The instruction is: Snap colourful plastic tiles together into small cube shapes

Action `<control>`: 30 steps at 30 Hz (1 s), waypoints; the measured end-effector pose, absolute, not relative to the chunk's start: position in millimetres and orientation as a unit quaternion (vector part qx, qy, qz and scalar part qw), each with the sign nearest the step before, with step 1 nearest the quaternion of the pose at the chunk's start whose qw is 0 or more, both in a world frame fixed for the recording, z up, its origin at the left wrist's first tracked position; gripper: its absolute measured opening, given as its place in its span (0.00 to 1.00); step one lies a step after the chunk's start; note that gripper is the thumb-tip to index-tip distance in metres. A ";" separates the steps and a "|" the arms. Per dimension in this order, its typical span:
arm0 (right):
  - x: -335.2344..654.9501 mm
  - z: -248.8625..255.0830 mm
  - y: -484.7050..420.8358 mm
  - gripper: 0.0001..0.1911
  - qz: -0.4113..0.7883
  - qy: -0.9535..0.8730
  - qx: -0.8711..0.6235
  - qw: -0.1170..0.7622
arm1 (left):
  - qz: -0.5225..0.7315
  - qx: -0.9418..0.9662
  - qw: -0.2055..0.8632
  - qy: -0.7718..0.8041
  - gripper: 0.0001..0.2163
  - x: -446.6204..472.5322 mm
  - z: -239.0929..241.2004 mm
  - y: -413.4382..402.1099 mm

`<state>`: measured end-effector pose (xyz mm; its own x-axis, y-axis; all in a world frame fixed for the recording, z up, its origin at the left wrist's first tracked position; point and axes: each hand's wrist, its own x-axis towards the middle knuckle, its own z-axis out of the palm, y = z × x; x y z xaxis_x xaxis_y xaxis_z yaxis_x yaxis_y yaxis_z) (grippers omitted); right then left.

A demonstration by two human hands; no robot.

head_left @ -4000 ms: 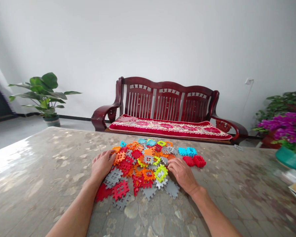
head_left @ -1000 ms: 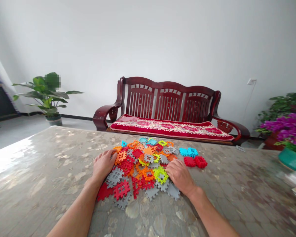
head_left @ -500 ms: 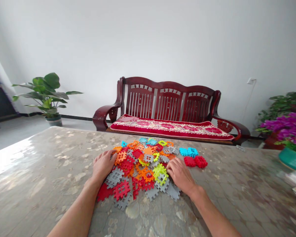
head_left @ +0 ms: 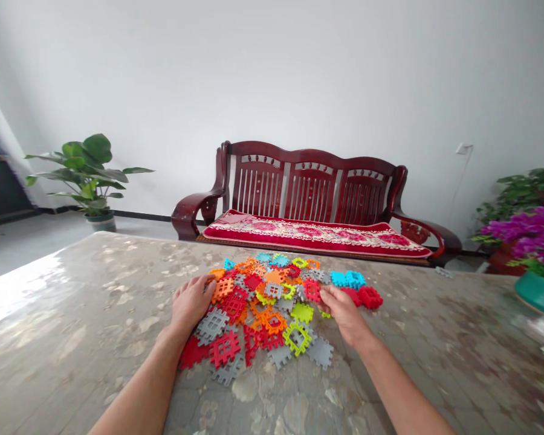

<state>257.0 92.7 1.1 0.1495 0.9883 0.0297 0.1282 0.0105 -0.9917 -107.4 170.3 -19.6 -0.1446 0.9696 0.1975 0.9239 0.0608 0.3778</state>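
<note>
A pile of plastic interlocking tiles in red, orange, grey, lime green and blue lies before me. My left hand point(head_left: 194, 302) rests at the pile's left edge beside an orange window tile point(head_left: 222, 290). Its fingers lie extended and hold nothing that I can see. My right hand point(head_left: 341, 305) is closed on a red window tile point(head_left: 312, 290), pinched at its right edge on the pile's right side. Below that lie a solid lime green tile point(head_left: 302, 312) and a lime green frame tile point(head_left: 297, 338). Part of another lime piece shows under my right hand.
Joined blue pieces point(head_left: 348, 278) and red pieces point(head_left: 370, 296) sit right of the pile. A grey piece point(head_left: 443, 272) lies farther right on the patterned table point(head_left: 95, 326). Purple flowers point(head_left: 523, 232) in a teal pot stand at the right edge. Beyond is a wooden bench point(head_left: 310, 187).
My right hand has shifted slightly right and now holds a red window tile. The lime green frame tile has moved down, uncovering the solid lime tile. My left hand stays in place.
</note>
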 end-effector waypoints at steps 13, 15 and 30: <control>269.7 -21.5 103.4 0.24 0.161 -0.597 -0.674 0.405 | 0.207 0.651 0.055 0.728 0.21 -105.5 -16.2 168.0; 265.2 -17.6 98.7 0.27 0.133 -0.620 -0.681 0.365 | 0.203 0.650 0.056 0.730 0.21 -104.4 -14.1 166.8; 257.6 -5.3 99.9 0.32 0.016 -0.697 -0.688 0.204 | 0.200 0.651 0.059 0.730 0.21 -105.3 -16.4 168.2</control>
<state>257.6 99.9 -5.3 0.0292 0.9647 0.2619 0.9513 0.0535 -0.3034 -105.3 168.2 -16.4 -0.1458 0.9737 0.1749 0.9265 0.0724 0.3692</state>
